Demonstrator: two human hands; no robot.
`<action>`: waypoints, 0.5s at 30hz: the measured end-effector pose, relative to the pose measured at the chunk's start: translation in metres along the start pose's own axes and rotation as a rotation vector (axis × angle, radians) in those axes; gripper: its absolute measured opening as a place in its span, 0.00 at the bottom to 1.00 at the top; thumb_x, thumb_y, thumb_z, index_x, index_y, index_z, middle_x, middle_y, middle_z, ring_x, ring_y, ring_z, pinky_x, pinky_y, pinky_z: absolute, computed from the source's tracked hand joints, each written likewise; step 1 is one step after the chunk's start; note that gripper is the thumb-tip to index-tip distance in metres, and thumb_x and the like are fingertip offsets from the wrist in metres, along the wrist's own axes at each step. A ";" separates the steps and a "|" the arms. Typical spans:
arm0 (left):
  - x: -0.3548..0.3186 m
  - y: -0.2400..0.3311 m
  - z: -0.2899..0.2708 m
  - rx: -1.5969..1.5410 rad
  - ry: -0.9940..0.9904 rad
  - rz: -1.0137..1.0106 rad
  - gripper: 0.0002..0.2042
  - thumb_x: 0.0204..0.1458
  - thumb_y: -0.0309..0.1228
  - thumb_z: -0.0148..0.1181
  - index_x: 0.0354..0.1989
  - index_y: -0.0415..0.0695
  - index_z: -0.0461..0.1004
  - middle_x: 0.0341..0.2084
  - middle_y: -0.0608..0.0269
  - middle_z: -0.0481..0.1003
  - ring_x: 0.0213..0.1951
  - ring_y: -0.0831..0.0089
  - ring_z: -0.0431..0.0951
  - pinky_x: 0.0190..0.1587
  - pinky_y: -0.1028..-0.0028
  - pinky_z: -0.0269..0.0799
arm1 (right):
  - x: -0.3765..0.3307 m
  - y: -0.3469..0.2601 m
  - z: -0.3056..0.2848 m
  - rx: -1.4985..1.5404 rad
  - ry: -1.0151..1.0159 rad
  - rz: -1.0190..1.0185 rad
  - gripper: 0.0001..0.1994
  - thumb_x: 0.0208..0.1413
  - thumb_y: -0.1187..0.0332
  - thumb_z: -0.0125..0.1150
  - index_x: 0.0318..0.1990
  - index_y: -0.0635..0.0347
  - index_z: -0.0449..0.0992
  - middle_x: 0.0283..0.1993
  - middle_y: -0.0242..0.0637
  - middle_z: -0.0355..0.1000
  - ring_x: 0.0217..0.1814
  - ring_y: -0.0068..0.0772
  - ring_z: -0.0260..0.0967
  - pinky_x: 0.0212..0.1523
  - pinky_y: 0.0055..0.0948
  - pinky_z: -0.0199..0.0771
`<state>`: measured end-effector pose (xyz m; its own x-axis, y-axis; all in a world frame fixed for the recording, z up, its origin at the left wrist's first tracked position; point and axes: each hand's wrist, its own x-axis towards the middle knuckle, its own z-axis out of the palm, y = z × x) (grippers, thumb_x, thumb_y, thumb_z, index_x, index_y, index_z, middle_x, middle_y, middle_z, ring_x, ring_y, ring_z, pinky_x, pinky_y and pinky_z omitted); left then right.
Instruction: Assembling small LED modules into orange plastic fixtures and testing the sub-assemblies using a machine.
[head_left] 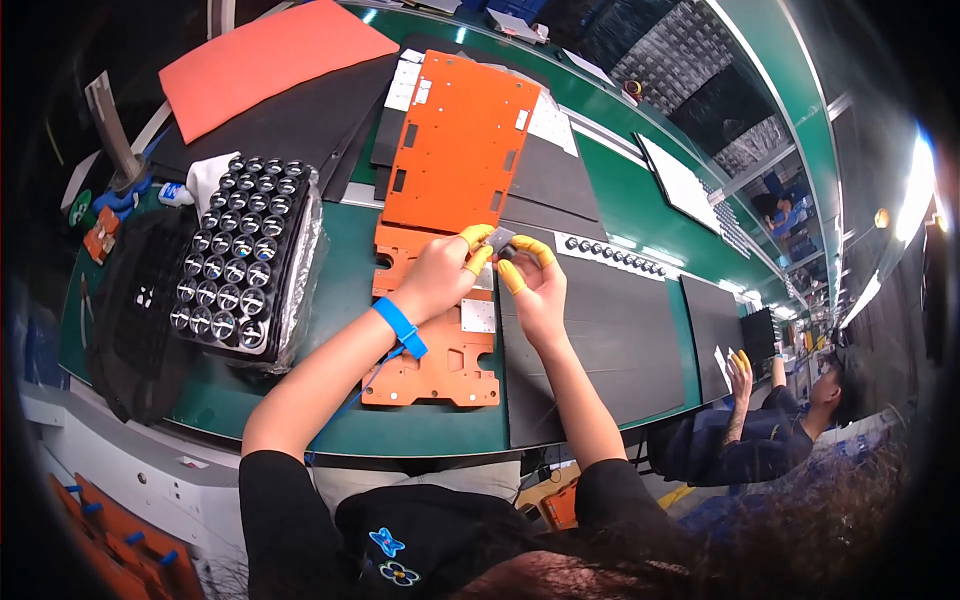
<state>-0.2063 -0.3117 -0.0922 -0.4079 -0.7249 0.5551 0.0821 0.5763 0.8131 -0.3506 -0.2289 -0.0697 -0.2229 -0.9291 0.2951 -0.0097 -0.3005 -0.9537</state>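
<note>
My left hand (pixel 440 274), with yellow finger cots and a blue wrist strap, pinches a small flat greyish piece (pixel 497 239) between thumb and fingers. Facing it, my right hand (pixel 541 297), also in yellow finger cots, closes its fingertips on a small dark part (pixel 506 252). The two pieces are close together; whether they touch I cannot tell. Both hands are over an orange fixture plate (pixel 425 376) with cut-outs and a white label. Behind them lies a larger orange panel (pixel 465 140) with small holes and slots.
A black tray (pixel 262 338) of shiny round lens-like parts stands at the left. A white strip (pixel 655 268) carries a row of black round pieces. Black mats (pixel 600 350) and a salmon foam sheet (pixel 275 62) lie on the green table (pixel 440 432). A co-worker (pixel 760 440) sits at right.
</note>
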 end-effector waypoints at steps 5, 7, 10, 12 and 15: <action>-0.001 0.007 0.000 0.088 -0.093 0.076 0.15 0.51 0.19 0.57 0.48 0.34 0.73 0.32 0.46 0.78 0.31 0.55 0.80 0.34 0.66 0.77 | -0.006 0.018 -0.010 0.012 0.066 -0.031 0.17 0.53 0.83 0.61 0.51 0.68 0.68 0.51 0.39 0.70 0.54 0.31 0.70 0.58 0.30 0.70; 0.001 0.016 -0.002 0.097 -0.143 0.079 0.15 0.51 0.19 0.58 0.48 0.34 0.73 0.32 0.46 0.78 0.31 0.55 0.81 0.34 0.66 0.77 | -0.008 0.020 -0.011 -0.003 0.053 -0.075 0.16 0.52 0.83 0.63 0.48 0.68 0.70 0.50 0.39 0.70 0.52 0.30 0.71 0.58 0.30 0.71; 0.002 0.012 0.000 0.173 -0.174 0.131 0.15 0.50 0.19 0.58 0.47 0.35 0.73 0.33 0.48 0.77 0.30 0.57 0.81 0.33 0.67 0.78 | -0.009 0.025 -0.011 0.010 0.081 -0.145 0.17 0.51 0.83 0.64 0.48 0.69 0.70 0.50 0.39 0.70 0.51 0.29 0.71 0.57 0.30 0.72; 0.002 0.008 0.005 0.175 -0.119 0.201 0.15 0.49 0.18 0.58 0.48 0.36 0.74 0.32 0.49 0.77 0.29 0.59 0.80 0.32 0.68 0.78 | -0.010 0.022 -0.014 0.015 0.111 -0.136 0.16 0.51 0.83 0.64 0.49 0.69 0.70 0.49 0.40 0.71 0.50 0.29 0.72 0.55 0.29 0.74; 0.001 0.007 0.005 0.185 -0.145 0.166 0.16 0.49 0.18 0.59 0.48 0.37 0.74 0.33 0.50 0.78 0.28 0.62 0.80 0.31 0.69 0.78 | -0.010 0.018 -0.016 0.048 0.078 -0.071 0.15 0.53 0.81 0.63 0.49 0.71 0.71 0.46 0.41 0.74 0.49 0.30 0.74 0.53 0.28 0.76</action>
<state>-0.2103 -0.3068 -0.0869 -0.5296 -0.5608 0.6365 -0.0035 0.7517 0.6595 -0.3646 -0.2217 -0.0910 -0.2990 -0.8861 0.3541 0.0182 -0.3763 -0.9263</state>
